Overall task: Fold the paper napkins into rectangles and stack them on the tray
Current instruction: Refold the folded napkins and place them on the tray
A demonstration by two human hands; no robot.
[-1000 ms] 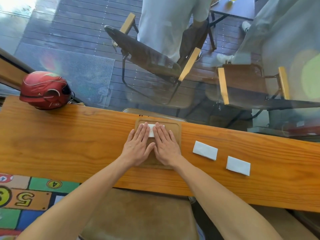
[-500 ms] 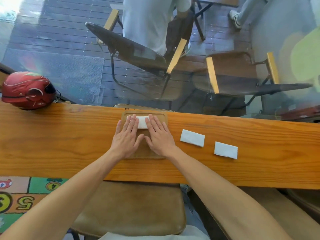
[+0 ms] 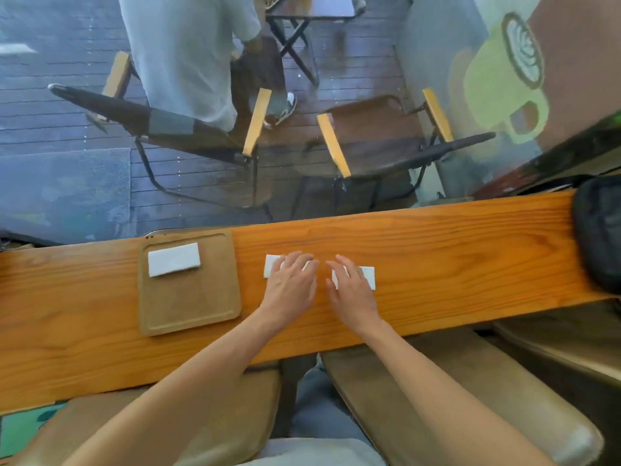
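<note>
Hands (image 3: 322, 280) on napkins (image 3: 368, 276), no legible writing

Single head-worn wide-angle view, looking forward and steeply down over the bench (image 3: 437, 250). Close range: both forearms run up from the bottom edge to the hands at mid-frame. Far bench edge crosses the middle; beyond it, floor and chairs (image 3: 369, 146) seen through glass. No second view.

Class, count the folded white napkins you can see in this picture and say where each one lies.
3. One napkin on the tray lies at its far end; one under the left hand; one under the right hand. The tray napkin may hide more.
</note>
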